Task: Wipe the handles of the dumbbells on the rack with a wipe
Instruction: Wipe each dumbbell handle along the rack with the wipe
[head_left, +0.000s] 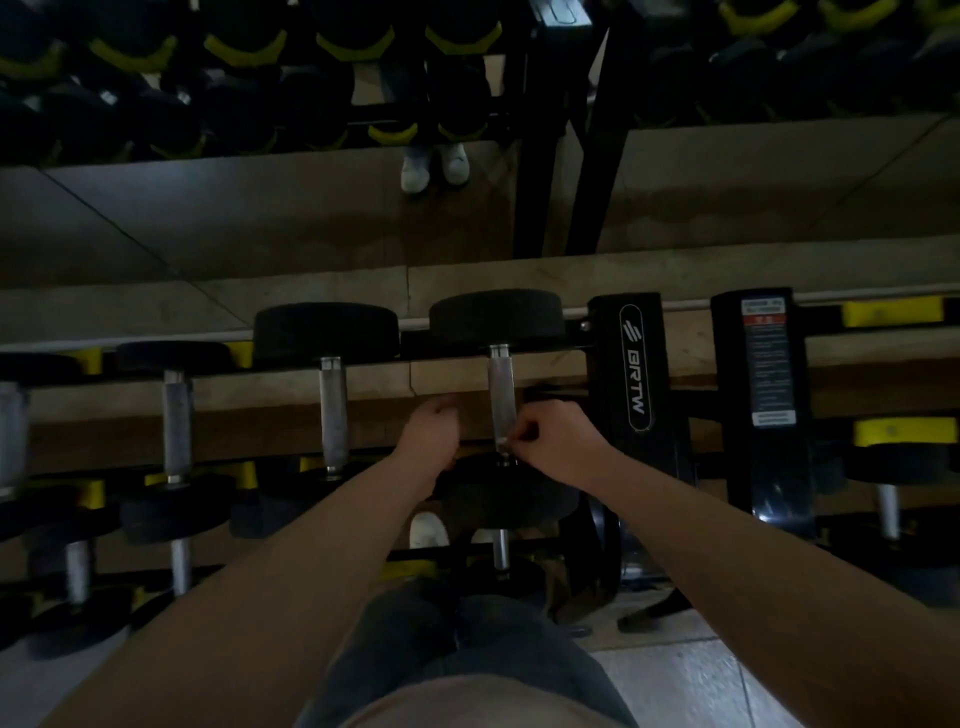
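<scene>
The dumbbell rack (636, 364) holds a row of black dumbbells with metal handles. My right hand (550, 441) is at the near end of the rightmost top-tier dumbbell's handle (501, 395). Its fingers are curled and pinch a small pale wipe (502, 443) against the metal. My left hand (431, 428) hovers just left of that handle with fingers curled under. It does not touch the handle, and nothing shows in it. The room is dim, so the wipe is barely visible.
More dumbbells lie to the left, the nearest handle (332, 410) beside my left hand, with a lower tier (500, 551) below. The black upright with a label (766, 364) stands at right. A mirror behind reflects the racks. My legs and a white shoe (427, 530) are beneath.
</scene>
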